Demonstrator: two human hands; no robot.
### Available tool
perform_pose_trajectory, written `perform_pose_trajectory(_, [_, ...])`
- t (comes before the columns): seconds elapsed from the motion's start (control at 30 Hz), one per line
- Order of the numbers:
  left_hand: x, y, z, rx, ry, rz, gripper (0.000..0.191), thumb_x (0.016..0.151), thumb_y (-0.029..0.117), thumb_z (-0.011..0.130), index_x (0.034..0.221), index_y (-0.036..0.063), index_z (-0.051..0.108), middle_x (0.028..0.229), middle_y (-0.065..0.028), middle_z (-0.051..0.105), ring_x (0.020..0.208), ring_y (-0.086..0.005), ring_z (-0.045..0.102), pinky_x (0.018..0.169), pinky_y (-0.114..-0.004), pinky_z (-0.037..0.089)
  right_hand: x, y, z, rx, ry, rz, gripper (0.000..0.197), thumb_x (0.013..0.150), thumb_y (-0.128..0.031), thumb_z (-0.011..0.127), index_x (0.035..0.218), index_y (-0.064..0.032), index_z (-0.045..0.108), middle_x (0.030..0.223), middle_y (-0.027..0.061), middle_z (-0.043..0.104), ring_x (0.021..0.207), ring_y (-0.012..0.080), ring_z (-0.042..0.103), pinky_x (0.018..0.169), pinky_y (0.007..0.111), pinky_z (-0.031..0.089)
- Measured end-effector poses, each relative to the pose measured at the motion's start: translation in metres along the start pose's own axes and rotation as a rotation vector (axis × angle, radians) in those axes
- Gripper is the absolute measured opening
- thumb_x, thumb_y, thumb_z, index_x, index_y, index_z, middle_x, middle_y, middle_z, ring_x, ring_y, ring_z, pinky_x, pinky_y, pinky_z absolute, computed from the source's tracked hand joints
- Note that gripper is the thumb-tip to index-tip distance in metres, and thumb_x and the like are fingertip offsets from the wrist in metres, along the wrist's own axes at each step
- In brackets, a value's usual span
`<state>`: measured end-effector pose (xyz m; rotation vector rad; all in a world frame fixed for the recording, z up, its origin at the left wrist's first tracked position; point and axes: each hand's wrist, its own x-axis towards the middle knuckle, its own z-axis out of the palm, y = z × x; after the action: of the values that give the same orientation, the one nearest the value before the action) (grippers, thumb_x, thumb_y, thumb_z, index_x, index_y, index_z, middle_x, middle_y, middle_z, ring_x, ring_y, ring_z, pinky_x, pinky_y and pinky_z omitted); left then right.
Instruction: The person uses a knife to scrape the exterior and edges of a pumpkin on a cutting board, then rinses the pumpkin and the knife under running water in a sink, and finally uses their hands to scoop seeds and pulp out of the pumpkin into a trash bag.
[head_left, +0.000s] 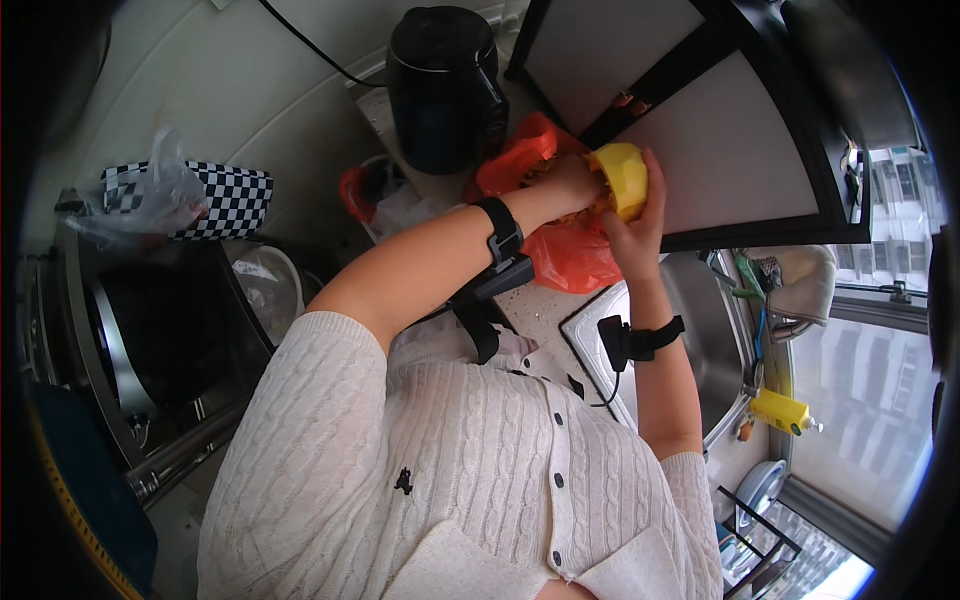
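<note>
A peeled yellow piece of what looks like pumpkin (627, 178) is gripped by my right hand (639, 217), with the thumb below and the fingers along its right side. My left hand (576, 184) reaches to its open left side; those fingertips are hidden, so whether they hold anything is unclear. Under both hands lies a crumpled red plastic bag (574, 259). Stringy orange pulp and what look like seeds (536, 174) show in the bag around my left hand. Each wrist wears a black strap with a small device.
A black kettle-like appliance (444, 97) stands behind the bag on the speckled counter (525, 304). An open cabinet door (727, 150) borders my right hand. A metal sink (694, 300) and yellow bottle (780, 412) are at right. A lined bin (296, 277) stands at left.
</note>
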<state>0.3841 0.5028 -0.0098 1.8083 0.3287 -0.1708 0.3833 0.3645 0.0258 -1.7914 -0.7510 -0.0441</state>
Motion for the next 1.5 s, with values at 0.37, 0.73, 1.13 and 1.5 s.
perform_pose_trajectory(0.37, [-0.02, 0.019, -0.016, -0.41, -0.223, -0.16, 0.049, 0.085, 0.031, 0.06, 0.12, -0.0021, 0.052, 0.109, -0.0124, 0.061, 0.092, -0.0193, 0.063, 0.078, -0.03, 0.05, 0.005, 0.0, -0.003, 0.088, 0.004, -0.015, 0.077, 0.069, 0.011, 0.05, 0.14, -0.0068, 0.027, 0.128, 0.0131, 0.043, 0.114, 0.0242, 0.047, 0.097, 0.032, 0.04])
perform_pose_trajectory(0.73, [-0.028, 0.032, -0.03, -0.393, -0.246, -0.239, 0.04, 0.085, 0.024, 0.06, 0.117, 0.0016, 0.055, 0.102, -0.0087, 0.064, 0.087, -0.0169, 0.063, 0.075, -0.028, 0.05, 0.005, -0.008, -0.004, 0.258, 0.028, 0.125, 0.077, 0.067, 0.011, 0.049, 0.139, -0.0052, 0.028, 0.128, 0.0136, 0.042, 0.115, 0.0234, 0.047, 0.097, 0.03, 0.039])
perform_pose_trajectory(1.13, [-0.02, 0.021, -0.025, -0.479, -0.28, -0.209, 0.042, 0.085, 0.029, 0.06, 0.117, 0.0025, 0.052, 0.104, -0.0104, 0.061, 0.088, -0.0167, 0.064, 0.07, -0.029, 0.053, 0.008, -0.006, -0.004, 0.203, 0.02, 0.082, 0.078, 0.066, 0.01, 0.05, 0.139, -0.005, 0.028, 0.126, 0.0137, 0.044, 0.115, 0.0242, 0.047, 0.099, 0.031, 0.038])
perform_pose_trajectory(1.5, [-0.02, 0.024, -0.023, -0.4, -0.209, -0.137, 0.039, 0.084, 0.022, 0.06, 0.114, -0.0009, 0.054, 0.099, -0.0117, 0.062, 0.084, -0.0184, 0.064, 0.067, -0.029, 0.053, 0.005, -0.001, -0.005, 0.223, 0.016, 0.096, 0.078, 0.067, 0.009, 0.051, 0.139, -0.0047, 0.027, 0.127, 0.0136, 0.044, 0.115, 0.0239, 0.046, 0.098, 0.031, 0.038])
